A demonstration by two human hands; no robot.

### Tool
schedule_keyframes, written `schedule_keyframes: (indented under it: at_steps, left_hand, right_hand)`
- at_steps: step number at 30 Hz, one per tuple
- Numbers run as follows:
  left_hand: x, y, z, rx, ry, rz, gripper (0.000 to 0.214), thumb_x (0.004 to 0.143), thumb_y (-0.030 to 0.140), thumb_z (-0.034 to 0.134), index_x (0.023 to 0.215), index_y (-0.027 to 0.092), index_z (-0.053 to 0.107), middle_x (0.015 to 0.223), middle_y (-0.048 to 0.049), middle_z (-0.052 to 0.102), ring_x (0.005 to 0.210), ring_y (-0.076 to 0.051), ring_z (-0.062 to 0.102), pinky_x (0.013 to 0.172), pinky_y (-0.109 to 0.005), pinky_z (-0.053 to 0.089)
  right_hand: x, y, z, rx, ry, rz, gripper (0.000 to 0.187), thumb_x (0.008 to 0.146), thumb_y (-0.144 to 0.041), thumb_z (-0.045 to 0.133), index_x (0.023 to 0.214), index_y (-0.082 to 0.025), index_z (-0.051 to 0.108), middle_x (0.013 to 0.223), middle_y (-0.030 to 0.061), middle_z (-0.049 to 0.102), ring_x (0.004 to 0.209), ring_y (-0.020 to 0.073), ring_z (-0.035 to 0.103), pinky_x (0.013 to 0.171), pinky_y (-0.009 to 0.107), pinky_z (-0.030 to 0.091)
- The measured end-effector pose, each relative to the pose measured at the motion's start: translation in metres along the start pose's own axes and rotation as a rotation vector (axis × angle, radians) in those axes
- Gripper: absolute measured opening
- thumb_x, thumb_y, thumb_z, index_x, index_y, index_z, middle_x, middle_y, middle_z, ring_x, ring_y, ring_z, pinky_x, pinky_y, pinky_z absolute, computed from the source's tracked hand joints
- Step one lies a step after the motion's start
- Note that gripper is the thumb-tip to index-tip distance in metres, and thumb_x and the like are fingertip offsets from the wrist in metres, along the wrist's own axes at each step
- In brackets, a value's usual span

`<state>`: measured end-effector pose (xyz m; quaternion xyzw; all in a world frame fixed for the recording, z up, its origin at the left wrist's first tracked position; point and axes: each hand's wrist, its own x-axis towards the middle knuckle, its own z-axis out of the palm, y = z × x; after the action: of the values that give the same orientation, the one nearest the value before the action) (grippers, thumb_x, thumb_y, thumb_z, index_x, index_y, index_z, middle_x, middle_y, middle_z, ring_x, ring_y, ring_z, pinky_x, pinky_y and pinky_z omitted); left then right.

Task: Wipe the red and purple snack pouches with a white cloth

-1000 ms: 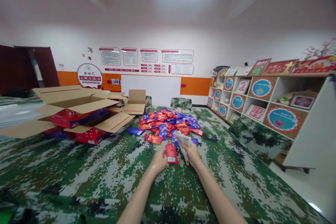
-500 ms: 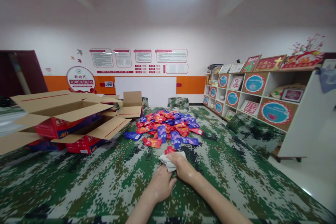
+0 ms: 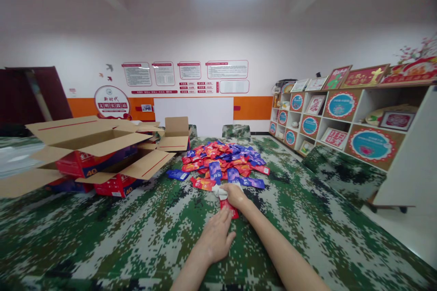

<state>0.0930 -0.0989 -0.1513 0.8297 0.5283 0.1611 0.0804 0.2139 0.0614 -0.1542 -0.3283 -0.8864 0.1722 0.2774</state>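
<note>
My right hand [image 3: 235, 195] is closed on a crumpled white cloth [image 3: 218, 191] and presses it on the far end of a red packet [image 3: 229, 208] that lies flat on the camouflage tablecloth [image 3: 136, 227]. My left hand [image 3: 215, 238] lies flat with fingers stretched out, its fingertips holding down the near end of that packet. Just beyond the hands is a heap of several red and blue packets [image 3: 225, 161].
Open cardboard boxes [image 3: 92, 145] with red cartons under them stand at the left. A smaller open box [image 3: 175, 132] sits behind the heap. Chair backs [image 3: 235, 131] are at the far table edge. White shelves [image 3: 344, 118] with framed pictures line the right wall.
One second ago the left hand held the red packet up beside the cloth. The packet now lies on the table, the left hand flat on it and the right hand rubbing the cloth further forward.
</note>
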Motion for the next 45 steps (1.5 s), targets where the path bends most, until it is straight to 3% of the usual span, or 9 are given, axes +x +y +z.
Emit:
schedule_keyframes:
  at_steps: [5,8,13,16,22,28,33,39,45]
  left_hand:
    - [0.018,0.006,-0.007,0.039,0.036,-0.052,0.05,0.081,0.043,0.048,0.124,0.019,0.049,0.128,-0.0107,0.051,0.121,-0.027,0.044,0.104,-0.038,0.031]
    - [0.043,0.008,-0.003,0.071,0.063,-0.13,0.07,0.072,0.054,0.057,0.127,0.011,0.045,0.131,-0.0174,0.045,0.125,-0.032,0.037,0.107,-0.04,0.025]
    - [0.076,0.013,-0.001,0.086,0.065,-0.263,0.088,0.053,0.065,0.068,0.118,0.01,0.047,0.12,-0.0202,0.049,0.114,-0.037,0.045,0.099,-0.046,0.033]
    - [0.082,0.017,-0.008,0.073,0.028,-0.323,0.081,0.052,0.055,0.073,0.115,0.011,0.046,0.115,-0.0199,0.05,0.108,-0.036,0.049,0.093,-0.044,0.038]
    - [0.078,0.02,-0.016,0.055,-0.002,-0.292,0.061,0.058,0.016,0.067,0.114,0.013,0.046,0.103,-0.0167,0.057,0.098,-0.032,0.055,0.085,-0.039,0.044]
    - [0.067,0.007,-0.01,-0.027,0.109,-0.276,0.037,0.068,0.005,0.055,0.103,0.018,0.057,0.108,-0.0142,0.056,0.105,-0.028,0.052,0.091,-0.037,0.04]
    - [0.048,-0.03,-0.017,-0.166,0.293,-0.342,0.023,0.074,0.008,0.052,0.092,0.019,0.062,0.101,-0.0083,0.063,0.098,-0.02,0.058,0.089,-0.028,0.041]
    - [0.006,-0.126,-0.046,-0.304,0.571,-0.64,0.025,0.082,0.014,0.046,0.102,0.017,0.061,0.103,-0.0054,0.067,0.092,-0.016,0.062,0.08,-0.022,0.046]
    - [-0.022,-0.204,-0.065,-0.286,0.562,-0.811,0.02,0.081,0.017,0.051,0.097,0.016,0.063,0.096,-0.0044,0.069,0.085,-0.017,0.065,0.074,-0.023,0.047]
  right_hand:
    - [-0.016,-0.006,-0.031,0.142,0.172,0.059,0.048,0.067,-0.008,0.04,0.104,-0.022,0.067,0.105,0.0023,0.069,0.095,0.0198,0.062,0.088,0.032,0.047]
    - [-0.04,0.005,-0.05,0.09,0.334,0.078,0.061,0.062,-0.005,0.037,0.115,-0.022,0.062,0.116,0.0029,0.064,0.108,0.0206,0.057,0.097,0.037,0.041]
    - [-0.083,0.03,-0.051,-0.113,0.314,0.106,0.065,0.061,-0.002,0.037,0.118,-0.019,0.06,0.122,0.0065,0.06,0.116,0.0203,0.051,0.103,0.039,0.034]
    - [-0.094,0.034,-0.039,-0.168,0.239,0.117,0.065,0.06,0.0,0.038,0.118,-0.018,0.06,0.123,0.0086,0.059,0.116,0.0202,0.051,0.103,0.038,0.035]
    - [-0.094,0.03,-0.034,-0.207,0.18,0.135,0.06,0.064,0.0,0.038,0.116,-0.016,0.061,0.12,0.0115,0.061,0.112,0.0208,0.054,0.1,0.036,0.038]
    - [-0.096,0.03,-0.038,-0.163,0.169,0.102,0.06,0.063,-0.002,0.038,0.116,-0.017,0.061,0.12,0.0093,0.061,0.112,0.02,0.053,0.1,0.035,0.037]
    - [-0.096,0.033,-0.038,-0.136,0.167,0.11,0.062,0.06,-0.003,0.037,0.114,-0.02,0.063,0.119,0.0067,0.062,0.112,0.0197,0.054,0.1,0.036,0.037]
    - [-0.096,0.044,-0.033,-0.13,0.171,0.081,0.065,0.059,-0.003,0.035,0.116,-0.02,0.062,0.12,0.0064,0.062,0.114,0.0196,0.053,0.102,0.038,0.036]
    - [-0.096,0.052,-0.028,-0.132,0.215,0.097,0.064,0.059,-0.005,0.036,0.115,-0.022,0.063,0.12,0.0054,0.062,0.113,0.0196,0.054,0.1,0.039,0.038]
